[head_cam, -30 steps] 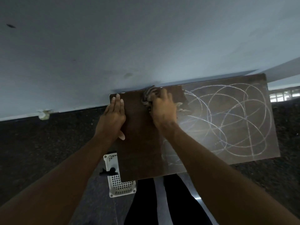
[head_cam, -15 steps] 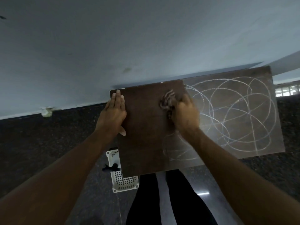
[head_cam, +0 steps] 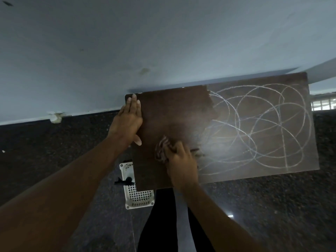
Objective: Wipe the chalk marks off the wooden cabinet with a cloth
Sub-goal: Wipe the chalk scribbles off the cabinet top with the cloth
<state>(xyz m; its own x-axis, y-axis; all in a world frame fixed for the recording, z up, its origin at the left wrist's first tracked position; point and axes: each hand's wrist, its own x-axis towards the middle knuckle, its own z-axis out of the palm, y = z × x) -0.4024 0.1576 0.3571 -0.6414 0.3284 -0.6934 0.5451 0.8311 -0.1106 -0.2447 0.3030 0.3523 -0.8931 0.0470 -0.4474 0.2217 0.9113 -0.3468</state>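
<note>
The cloth lies bunched on the top of the wooden cabinet, near the cabinet's front edge and toward its left end. The right hand presses down on it, fingers curled over the fabric and gripping it; part of the striped cloth shows past the fingertips on the side toward the left hand. The left hand lies flat on the cabinet's left edge, fingers straight and together, thumb spread onto the top, holding nothing.

A white perforated basket stands on the floor below the cabinet's front-left corner, partly hidden under it. A dark object sits at the basket's rim; what it is cannot be told.

The chalk marks, looping white lines, cover the right part of the cabinet top, starting just beside the cloth. The left part is bare dark wood. The cabinet's back edge meets the pale wall. Its front and right edges are free, with dark speckled floor beyond.
</note>
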